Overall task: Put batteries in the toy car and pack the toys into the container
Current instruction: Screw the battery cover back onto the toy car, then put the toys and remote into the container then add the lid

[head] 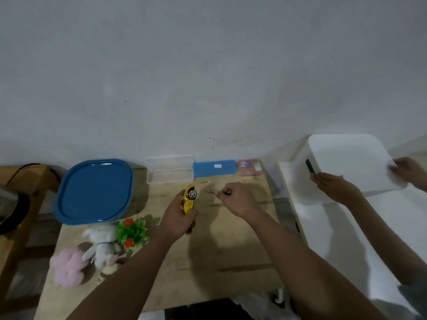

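No text or label is legible anywhere.

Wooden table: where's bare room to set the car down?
Bare wood between the two forearms, and behind the right hand toward the blue case. Crowded left: blue-lidded container, plush toys, green plant.

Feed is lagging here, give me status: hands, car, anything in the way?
Left hand holds the yellow toy car wheels-up. Right hand pinches a thin tool beside it. Blue-lidded container shut. Nothing blocking.
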Action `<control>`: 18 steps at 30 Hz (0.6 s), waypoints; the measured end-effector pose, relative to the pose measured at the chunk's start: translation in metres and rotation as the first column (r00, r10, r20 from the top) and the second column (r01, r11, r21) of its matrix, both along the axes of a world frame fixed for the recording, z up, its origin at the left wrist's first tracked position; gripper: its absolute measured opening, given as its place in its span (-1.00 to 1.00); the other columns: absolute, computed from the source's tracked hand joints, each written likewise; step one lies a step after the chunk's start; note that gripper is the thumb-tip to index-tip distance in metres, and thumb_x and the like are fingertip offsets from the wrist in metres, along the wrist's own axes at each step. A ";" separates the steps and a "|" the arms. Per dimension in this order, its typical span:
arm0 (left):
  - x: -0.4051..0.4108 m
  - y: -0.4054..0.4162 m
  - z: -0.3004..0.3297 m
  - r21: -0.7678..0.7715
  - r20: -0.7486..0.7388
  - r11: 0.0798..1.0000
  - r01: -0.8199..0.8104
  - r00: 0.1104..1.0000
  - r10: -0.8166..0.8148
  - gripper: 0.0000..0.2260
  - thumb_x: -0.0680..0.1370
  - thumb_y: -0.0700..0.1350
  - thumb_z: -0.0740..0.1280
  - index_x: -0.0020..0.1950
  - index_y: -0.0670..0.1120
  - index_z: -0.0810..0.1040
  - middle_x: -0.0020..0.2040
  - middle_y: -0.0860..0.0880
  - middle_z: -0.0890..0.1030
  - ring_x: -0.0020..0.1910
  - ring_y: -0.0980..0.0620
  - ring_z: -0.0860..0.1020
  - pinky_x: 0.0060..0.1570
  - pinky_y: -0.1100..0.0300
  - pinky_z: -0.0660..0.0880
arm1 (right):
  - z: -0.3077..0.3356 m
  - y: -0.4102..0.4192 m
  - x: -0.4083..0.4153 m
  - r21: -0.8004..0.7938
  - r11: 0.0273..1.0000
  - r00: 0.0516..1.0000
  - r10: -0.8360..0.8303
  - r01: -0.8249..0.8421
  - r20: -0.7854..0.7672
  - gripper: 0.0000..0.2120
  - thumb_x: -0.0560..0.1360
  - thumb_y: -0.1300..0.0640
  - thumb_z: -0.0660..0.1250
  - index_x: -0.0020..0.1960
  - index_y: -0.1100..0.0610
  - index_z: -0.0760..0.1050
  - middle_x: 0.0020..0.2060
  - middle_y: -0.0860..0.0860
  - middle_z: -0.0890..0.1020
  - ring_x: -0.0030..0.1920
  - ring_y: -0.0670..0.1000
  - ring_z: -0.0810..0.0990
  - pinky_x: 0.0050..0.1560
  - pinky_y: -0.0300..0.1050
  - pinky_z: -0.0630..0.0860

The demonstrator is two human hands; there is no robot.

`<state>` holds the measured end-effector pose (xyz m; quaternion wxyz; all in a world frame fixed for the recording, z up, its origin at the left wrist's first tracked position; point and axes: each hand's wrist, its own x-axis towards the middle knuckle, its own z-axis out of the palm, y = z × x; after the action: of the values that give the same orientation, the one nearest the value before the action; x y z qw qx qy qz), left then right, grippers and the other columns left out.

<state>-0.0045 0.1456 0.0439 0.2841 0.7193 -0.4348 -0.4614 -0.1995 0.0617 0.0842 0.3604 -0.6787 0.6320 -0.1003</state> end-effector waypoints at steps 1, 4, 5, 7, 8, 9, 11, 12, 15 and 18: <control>-0.006 -0.004 -0.009 0.015 0.060 1.000 0.025 0.998 -0.026 -0.33 0.46 0.05 0.42 0.56 0.17 0.32 0.20 -0.02 0.59 0.13 -0.09 0.60 0.11 0.03 0.54 | -0.007 -0.003 -0.006 0.010 1.000 1.000 -0.016 0.016 0.004 -0.70 0.53 -0.06 0.39 -0.33 -0.03 0.47 -0.39 -0.11 0.54 -0.30 -0.11 0.53 -0.28 -0.13 0.37; -0.023 -0.013 -0.039 0.142 0.285 0.985 0.093 0.949 -0.131 -0.22 0.48 0.20 0.40 0.64 0.10 0.18 0.30 -0.18 0.47 0.23 -0.29 0.50 0.20 -0.16 0.52 | -0.022 -0.009 -0.020 0.022 0.998 0.998 -0.058 0.058 0.004 -0.76 0.54 -0.10 0.39 -0.24 0.00 0.54 -0.36 -0.12 0.56 -0.28 -0.07 0.55 -0.32 -0.16 0.36; -0.030 -0.015 -0.046 0.176 0.361 0.978 0.110 0.917 -0.168 -0.23 0.52 0.20 0.39 0.65 0.07 0.15 0.33 -0.20 0.43 0.27 -0.30 0.46 0.19 -0.17 0.51 | -0.026 -0.011 -0.025 0.018 0.997 0.998 -0.069 0.069 0.006 -0.76 0.53 -0.12 0.39 -0.21 0.00 0.56 -0.34 -0.11 0.57 -0.26 -0.05 0.56 -0.32 -0.16 0.36; -0.042 -0.018 -0.053 0.220 0.488 0.967 0.131 0.843 -0.226 -0.25 0.56 0.21 0.35 0.65 0.07 0.10 0.38 -0.19 0.37 0.30 -0.28 0.40 0.14 -0.17 0.51 | -0.034 -0.013 -0.032 0.020 0.997 0.997 -0.079 0.079 0.006 -0.75 0.53 -0.15 0.38 -0.18 0.01 0.58 -0.32 -0.09 0.59 -0.25 -0.05 0.57 -0.30 -0.15 0.38; -0.047 -0.020 -0.058 0.246 0.527 0.959 0.142 0.810 -0.255 -0.25 0.57 0.22 0.34 0.66 0.07 0.07 0.39 -0.19 0.35 0.31 -0.27 0.39 0.13 -0.15 0.50 | -0.037 -0.013 -0.035 0.027 0.996 0.997 -0.083 0.082 0.007 -0.74 0.54 -0.16 0.37 -0.16 0.01 0.59 -0.31 -0.08 0.60 -0.24 -0.05 0.57 -0.30 -0.15 0.38; -0.051 -0.022 -0.063 0.272 0.556 0.950 0.153 0.781 -0.285 -0.24 0.57 0.22 0.33 0.66 0.08 0.05 0.39 -0.18 0.33 0.31 -0.26 0.37 0.13 -0.13 0.49 | -0.040 -0.014 -0.038 0.033 0.996 0.996 -0.086 0.085 0.007 -0.74 0.54 -0.16 0.37 -0.16 0.01 0.59 -0.30 -0.07 0.60 -0.24 -0.06 0.57 -0.31 -0.17 0.38; -0.059 -0.025 -0.071 0.346 0.590 0.919 0.191 0.717 -0.371 -0.21 0.57 0.23 0.32 0.69 0.10 0.00 0.41 -0.18 0.29 0.32 -0.25 0.35 0.14 -0.10 0.48 | -0.043 -0.016 -0.041 0.028 0.996 0.996 -0.090 0.090 0.012 -0.75 0.54 -0.16 0.37 -0.16 -0.01 0.58 -0.30 -0.08 0.60 -0.23 -0.08 0.56 -0.31 -0.20 0.37; -0.061 -0.027 -0.074 0.366 0.603 0.909 0.199 0.693 -0.394 -0.18 0.56 0.24 0.32 0.69 0.10 -0.03 0.43 -0.18 0.27 0.32 -0.24 0.35 0.14 -0.08 0.48 | -0.045 -0.017 -0.042 0.025 0.995 0.995 -0.094 0.093 0.016 -0.75 0.54 -0.17 0.37 -0.16 -0.01 0.58 -0.28 -0.09 0.60 -0.22 -0.08 0.56 -0.30 -0.20 0.38; -0.063 -0.036 -0.076 0.391 0.596 0.901 0.189 0.694 -0.405 -0.13 0.55 0.27 0.33 0.70 0.11 -0.10 0.44 -0.17 0.22 0.33 -0.22 0.34 0.11 -0.06 0.49 | -0.050 -0.020 -0.041 0.033 0.994 0.993 -0.108 0.106 0.043 -0.72 0.53 -0.17 0.38 -0.10 0.04 0.64 -0.23 -0.08 0.65 -0.18 -0.09 0.60 -0.19 -0.13 0.52; -0.061 -0.044 -0.075 0.402 0.572 0.898 0.178 0.717 -0.398 -0.09 0.54 0.30 0.36 0.69 0.13 -0.12 0.44 -0.16 0.20 0.34 -0.21 0.34 0.10 -0.05 0.51 | -0.050 -0.023 -0.036 0.022 0.996 0.995 -0.088 0.087 0.053 -0.72 0.53 -0.16 0.38 -0.06 0.05 0.66 -0.21 -0.08 0.66 -0.17 -0.10 0.61 -0.14 -0.11 0.56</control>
<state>-0.0653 0.1011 -0.0312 -0.0781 0.7911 -0.5325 -0.2906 -0.2351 0.0392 0.0343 0.3792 -0.6438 0.6522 -0.1284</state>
